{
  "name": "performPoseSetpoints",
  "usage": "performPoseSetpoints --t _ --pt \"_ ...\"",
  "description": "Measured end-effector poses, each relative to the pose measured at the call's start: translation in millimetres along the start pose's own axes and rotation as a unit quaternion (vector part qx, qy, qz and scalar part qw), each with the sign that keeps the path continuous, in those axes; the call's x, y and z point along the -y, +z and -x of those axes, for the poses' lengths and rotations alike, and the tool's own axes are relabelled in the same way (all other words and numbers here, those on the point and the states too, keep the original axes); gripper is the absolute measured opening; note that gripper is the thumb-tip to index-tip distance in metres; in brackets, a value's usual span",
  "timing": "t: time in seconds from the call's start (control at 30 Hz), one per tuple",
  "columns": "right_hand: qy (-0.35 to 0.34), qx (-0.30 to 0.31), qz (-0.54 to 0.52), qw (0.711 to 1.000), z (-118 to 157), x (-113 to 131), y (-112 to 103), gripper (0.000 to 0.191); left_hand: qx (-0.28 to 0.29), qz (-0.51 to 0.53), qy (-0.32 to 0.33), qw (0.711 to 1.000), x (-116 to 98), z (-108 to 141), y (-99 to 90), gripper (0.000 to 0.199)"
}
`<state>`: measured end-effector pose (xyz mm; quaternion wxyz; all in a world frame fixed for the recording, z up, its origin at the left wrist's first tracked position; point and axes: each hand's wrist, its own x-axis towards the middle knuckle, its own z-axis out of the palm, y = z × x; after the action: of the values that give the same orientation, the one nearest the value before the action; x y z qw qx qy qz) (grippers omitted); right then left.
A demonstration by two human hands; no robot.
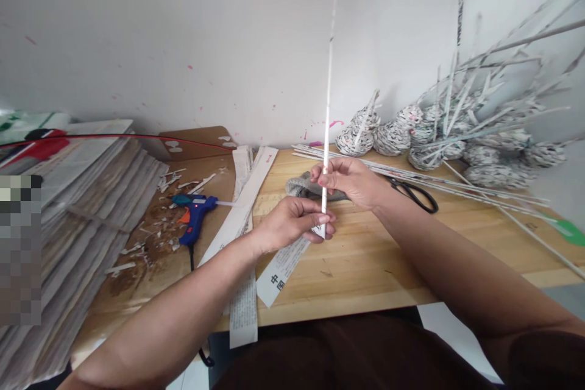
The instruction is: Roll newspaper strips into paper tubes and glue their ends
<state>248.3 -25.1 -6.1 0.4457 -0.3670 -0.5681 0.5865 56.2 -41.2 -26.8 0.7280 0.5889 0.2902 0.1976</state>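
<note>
A long thin white rolled paper tube [327,97] stands almost upright in front of me. My left hand [301,222] pinches its lower end, where printed paper shows. Slightly higher up, my right hand [345,180] has its thumb and fingers closed around the same tube. Below my left hand a newspaper strip [283,268] with large black characters slants towards the table's front edge; whether it joins the tube is hidden by my fingers. Behind my hands lies a grey cloth [299,184], partly covered by them.
On the left are a blue glue gun [197,219], paper scraps on cardboard and a tall newspaper stack [86,225]. Long paper strips [249,207] lie beside them. Several paper tubes [411,177], black-handled scissors [418,196] and woven paper shapes [393,134] occupy the right, by the wall.
</note>
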Motion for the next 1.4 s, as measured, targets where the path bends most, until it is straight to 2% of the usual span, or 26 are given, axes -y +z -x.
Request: performPoseSetpoints --t 0.03,0.17,0.2,0.33,0.5,0.67,0.8,0.93,1.2,1.4 --pt "0.002 -0.001 -0.006 1.000 -0.3 -0.8 -0.6 0.024 -0.001 0.001 0.001 1.000 -0.1 0.1 0.0 0.033" --pt "0.024 0.076 0.014 0.997 -0.1 -0.8 -3.2 0.030 -0.011 0.011 0.004 1.000 -0.2 0.1 -0.1 0.033" --pt "0.022 0.078 0.019 0.997 0.0 -0.5 -3.2 0.028 -0.011 0.013 0.000 1.000 -0.2 0.1 0.0 0.033" --pt "0.002 0.017 0.027 1.000 -0.1 1.0 -1.2 0.021 -0.010 0.007 -0.007 1.000 -0.8 -0.3 0.3 0.033" --pt "0.022 0.069 0.055 0.996 1.5 8.3 -0.6 0.030 -0.016 0.004 -0.003 1.000 -1.0 -0.5 -0.1 0.034" --pt "0.016 0.070 0.078 0.994 2.4 9.2 -1.0 0.027 0.014 0.005 -0.025 1.000 -0.3 0.4 0.3 0.036" --pt "0.011 0.067 0.066 0.995 1.1 5.0 -1.6 0.026 0.014 0.012 -0.029 0.999 -0.9 1.2 0.8 0.038" --pt "0.012 0.054 0.056 0.997 0.6 3.1 -1.2 0.025 0.008 0.011 -0.027 1.000 -1.1 1.3 1.1 0.037" --pt "0.018 -0.013 0.031 0.999 -1.2 -1.5 2.2 0.026 0.017 0.010 -0.024 1.000 -0.7 1.7 2.8 0.035" --pt "0.011 -0.009 0.053 0.999 -1.4 -1.0 2.7 0.030 0.021 0.002 -0.032 0.999 -2.8 3.3 4.0 0.036"
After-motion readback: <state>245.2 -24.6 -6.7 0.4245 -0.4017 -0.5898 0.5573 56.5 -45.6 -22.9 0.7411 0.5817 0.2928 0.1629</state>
